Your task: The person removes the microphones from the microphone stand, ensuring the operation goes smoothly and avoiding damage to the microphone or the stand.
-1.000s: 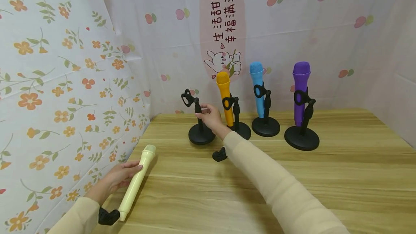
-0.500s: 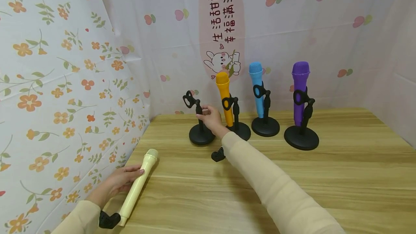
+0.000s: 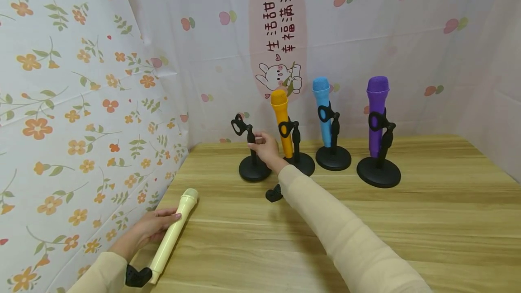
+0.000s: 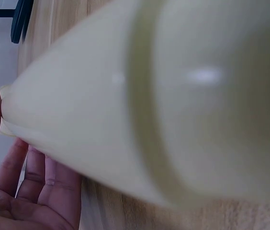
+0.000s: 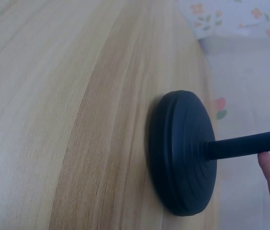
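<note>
At the table's left side my left hand grips a pale yellow microphone, tilted with its mesh head pointing away from me. In the left wrist view the microphone fills most of the picture, with the thumb and fingers of the left hand around its far part. My right hand pinches the upright post of a black microphone stand, whose clip bears no microphone. The right wrist view has the stand's round base on the wood and fingertips at the post.
Right of that stand, several stands in a row hold an orange microphone, a blue microphone and a purple microphone. The orange one's stand is close beside my right hand. Printed cloth borders the wooden table at left and back.
The stand in my right hand has shifted slightly to the right. My left hand and the pale yellow microphone have come a little toward me. The other microphones have stayed put.
</note>
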A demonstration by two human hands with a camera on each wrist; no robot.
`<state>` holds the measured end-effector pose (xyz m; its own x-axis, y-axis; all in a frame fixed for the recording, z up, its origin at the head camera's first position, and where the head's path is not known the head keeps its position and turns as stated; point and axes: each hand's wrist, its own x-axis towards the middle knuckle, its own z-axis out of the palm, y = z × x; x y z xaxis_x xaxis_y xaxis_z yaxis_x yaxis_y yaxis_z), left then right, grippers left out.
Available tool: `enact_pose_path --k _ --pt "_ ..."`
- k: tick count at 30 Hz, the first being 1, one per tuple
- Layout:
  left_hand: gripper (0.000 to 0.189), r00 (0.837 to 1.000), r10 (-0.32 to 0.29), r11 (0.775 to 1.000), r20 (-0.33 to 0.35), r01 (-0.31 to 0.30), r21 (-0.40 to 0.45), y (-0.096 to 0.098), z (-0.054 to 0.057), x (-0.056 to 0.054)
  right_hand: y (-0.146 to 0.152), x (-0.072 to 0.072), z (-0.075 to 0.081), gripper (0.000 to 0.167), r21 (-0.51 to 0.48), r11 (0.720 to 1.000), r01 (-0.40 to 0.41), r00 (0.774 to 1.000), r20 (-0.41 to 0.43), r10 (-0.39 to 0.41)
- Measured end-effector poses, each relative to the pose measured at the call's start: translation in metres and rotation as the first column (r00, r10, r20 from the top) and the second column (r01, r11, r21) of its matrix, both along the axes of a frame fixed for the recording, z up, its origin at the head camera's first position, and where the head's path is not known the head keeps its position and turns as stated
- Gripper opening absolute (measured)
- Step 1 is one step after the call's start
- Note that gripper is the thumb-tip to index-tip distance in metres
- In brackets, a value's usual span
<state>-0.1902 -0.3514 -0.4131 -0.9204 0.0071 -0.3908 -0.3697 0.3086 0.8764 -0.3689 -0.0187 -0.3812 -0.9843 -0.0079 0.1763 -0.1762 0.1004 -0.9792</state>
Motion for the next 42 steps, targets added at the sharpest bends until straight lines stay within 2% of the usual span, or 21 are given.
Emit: enact_pose_path --k 12,25,35,42 --pt "0.070 0.999 0.033 0.998 0.014 -0.032 -0.054 0.0050 0.0021 0.0003 -0.0013 -0.0012 -0.0037 0.035 0.024 1.000 -0.004 1.000 -0.006 0.004" --pt "0.071 0.999 0.035 0.996 0.003 -0.035 -0.087 0.0084 0.0050 0.0016 -0.0046 -0.0004 -0.0035 0.035 0.050 0.999 0.001 1.000 0.002 -0.001" --pt "0.071 0.998 0.056 0.991 -0.005 -0.056 -0.119 0.0086 0.0029 0.0005 -0.0012 0.0022 0.0013 0.035 0.043 0.996 -0.072 0.997 0.027 0.071" --pt "0.072 0.998 0.055 0.993 -0.018 -0.056 -0.105 0.0097 0.0031 0.0013 0.0010 0.0036 0.0019 0.037 0.023 0.995 -0.094 0.995 0.036 0.093"
